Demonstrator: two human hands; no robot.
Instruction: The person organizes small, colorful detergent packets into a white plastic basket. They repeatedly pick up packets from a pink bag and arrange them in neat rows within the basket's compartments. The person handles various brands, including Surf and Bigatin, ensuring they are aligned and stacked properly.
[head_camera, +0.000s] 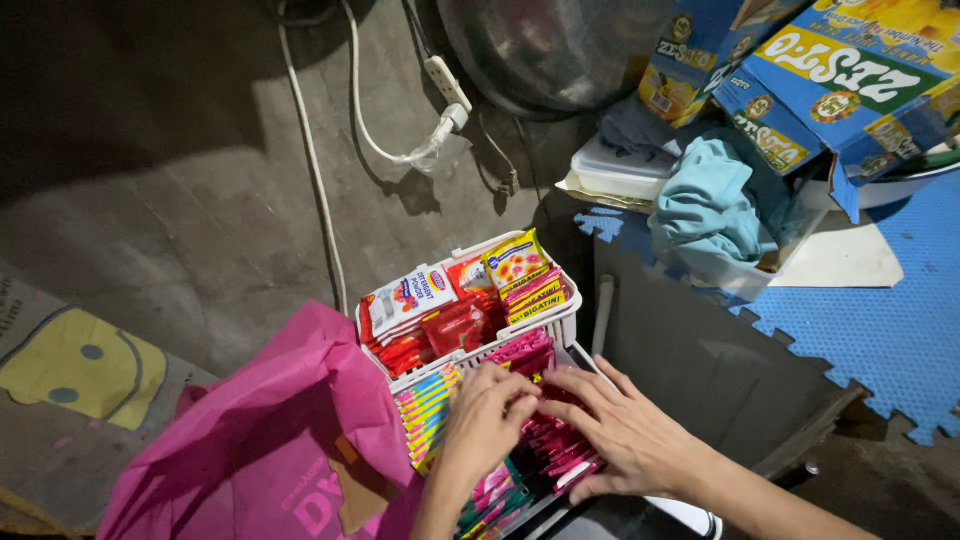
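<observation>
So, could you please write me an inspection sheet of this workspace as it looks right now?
Surface: grey concrete floor, blue foam mat at right.
Job's things: white basket packed with upright sachets; pink sachets under both hands.
Clutter: pink bag, teal cloth, blue cartons, metal basin.
Fingers: left hand and right hand rest on the sachets, fingers spread.
Cables: white cord and power strip on the floor.
Surroundings: dim; smiley cardboard at left.

Red sachets (452, 328) and yellow sachets (520, 272) are stacked upright inside the white basket (560, 325). Pink sachets (553, 440) are packed just below it; blue-and-yellow cartons (830, 90) are piled far upper right.
</observation>
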